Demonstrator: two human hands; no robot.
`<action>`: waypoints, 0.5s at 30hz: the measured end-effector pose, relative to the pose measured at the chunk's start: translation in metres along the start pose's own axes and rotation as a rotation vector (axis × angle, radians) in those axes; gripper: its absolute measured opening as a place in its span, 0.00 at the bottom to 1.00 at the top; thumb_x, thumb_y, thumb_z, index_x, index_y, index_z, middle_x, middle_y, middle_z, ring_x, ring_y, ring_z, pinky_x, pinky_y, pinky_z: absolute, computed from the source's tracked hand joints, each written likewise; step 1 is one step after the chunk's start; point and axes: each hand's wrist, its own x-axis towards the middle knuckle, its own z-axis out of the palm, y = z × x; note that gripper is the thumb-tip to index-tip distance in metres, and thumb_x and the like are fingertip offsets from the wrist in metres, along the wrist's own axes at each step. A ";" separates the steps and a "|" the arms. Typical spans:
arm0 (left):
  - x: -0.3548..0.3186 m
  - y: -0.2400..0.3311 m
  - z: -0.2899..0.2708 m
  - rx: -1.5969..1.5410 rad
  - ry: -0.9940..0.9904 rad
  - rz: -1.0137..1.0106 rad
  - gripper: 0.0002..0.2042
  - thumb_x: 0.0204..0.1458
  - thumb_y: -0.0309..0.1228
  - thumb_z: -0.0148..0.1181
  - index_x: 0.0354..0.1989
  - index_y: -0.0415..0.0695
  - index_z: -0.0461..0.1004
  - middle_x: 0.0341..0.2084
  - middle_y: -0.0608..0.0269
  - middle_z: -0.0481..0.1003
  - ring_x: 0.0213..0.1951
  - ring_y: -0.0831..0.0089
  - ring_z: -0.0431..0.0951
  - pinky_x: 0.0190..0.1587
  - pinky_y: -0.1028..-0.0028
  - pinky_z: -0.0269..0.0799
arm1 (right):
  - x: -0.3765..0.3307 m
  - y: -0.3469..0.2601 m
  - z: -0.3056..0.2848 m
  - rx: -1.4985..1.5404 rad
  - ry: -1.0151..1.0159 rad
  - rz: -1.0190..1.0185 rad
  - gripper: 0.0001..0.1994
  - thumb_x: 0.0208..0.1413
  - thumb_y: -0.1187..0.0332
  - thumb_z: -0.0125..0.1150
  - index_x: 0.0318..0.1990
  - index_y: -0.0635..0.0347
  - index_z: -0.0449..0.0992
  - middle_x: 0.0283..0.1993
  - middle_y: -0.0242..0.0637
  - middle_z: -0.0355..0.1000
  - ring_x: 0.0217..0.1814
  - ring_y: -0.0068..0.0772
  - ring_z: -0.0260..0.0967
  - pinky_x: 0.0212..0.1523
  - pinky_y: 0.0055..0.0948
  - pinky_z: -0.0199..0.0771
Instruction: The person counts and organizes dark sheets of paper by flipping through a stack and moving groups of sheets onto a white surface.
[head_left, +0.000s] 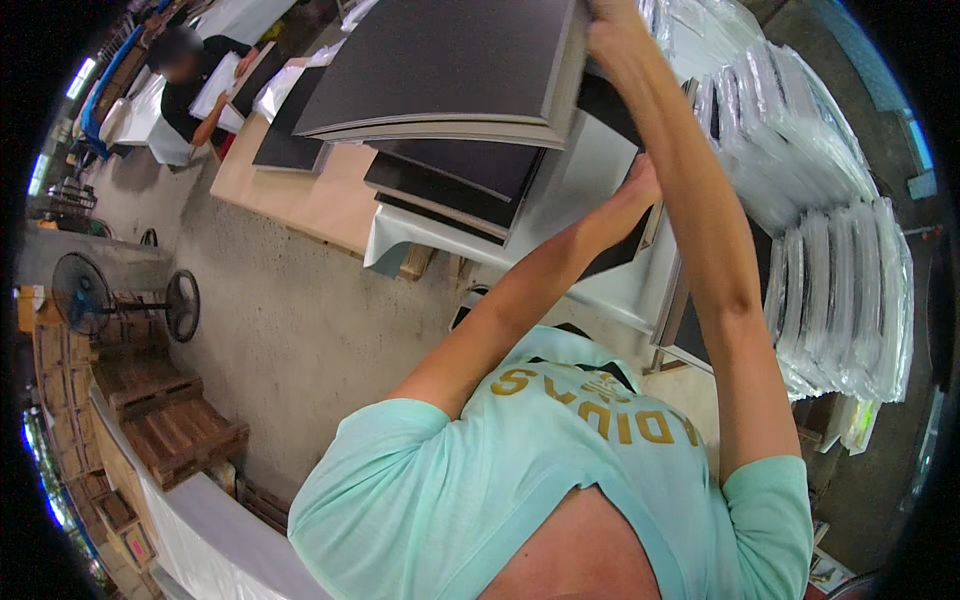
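A large stack of dark flat panels with pale edges (pixel 440 75) lies at the top middle. My right hand (pixel 608 28) is at its right edge, with the fingers hidden and partly cut off by the upper border. My left hand (pixel 638 185) reaches to the edge of a dark panel (pixel 618 250) below; my right forearm covers part of this hand, so what its fingers hold is hidden. Beneath the large stack sit more dark panels (pixel 450 195) on a white-covered table (pixel 405 232). My forearms cross in the picture.
Plastic-wrapped stacks (pixel 830 290) rise close on my right. A brown tabletop (pixel 290 205) extends left, with another dark panel (pixel 290 125) on it. Farther back a person (pixel 195 85) handles a panel. Fans (pixel 85 290) and wooden pallets (pixel 165 415) stand at the left.
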 end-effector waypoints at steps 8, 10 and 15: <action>-0.022 0.128 0.054 0.540 -0.097 -0.462 0.41 0.44 0.28 0.52 0.69 0.34 0.43 0.65 0.37 0.53 0.63 0.42 0.60 0.66 0.58 0.55 | -0.035 0.150 0.019 0.564 0.428 0.699 0.12 0.41 0.75 0.68 0.35 0.66 0.74 0.33 0.42 0.73 0.33 0.41 0.72 0.36 0.47 0.77; -0.022 0.129 0.059 0.517 -0.110 -0.439 0.42 0.43 0.27 0.54 0.69 0.34 0.42 0.65 0.37 0.53 0.63 0.42 0.60 0.66 0.57 0.56 | -0.033 0.158 0.018 0.569 0.327 0.742 0.14 0.39 0.75 0.69 0.34 0.68 0.72 0.32 0.44 0.71 0.30 0.40 0.71 0.32 0.48 0.76; -0.023 0.119 0.085 0.598 -0.104 -0.412 0.41 0.42 0.25 0.55 0.68 0.36 0.46 0.63 0.39 0.56 0.61 0.42 0.62 0.64 0.55 0.58 | -0.042 0.173 0.002 0.558 0.222 0.847 0.12 0.40 0.74 0.68 0.32 0.68 0.72 0.31 0.43 0.72 0.30 0.40 0.72 0.32 0.44 0.77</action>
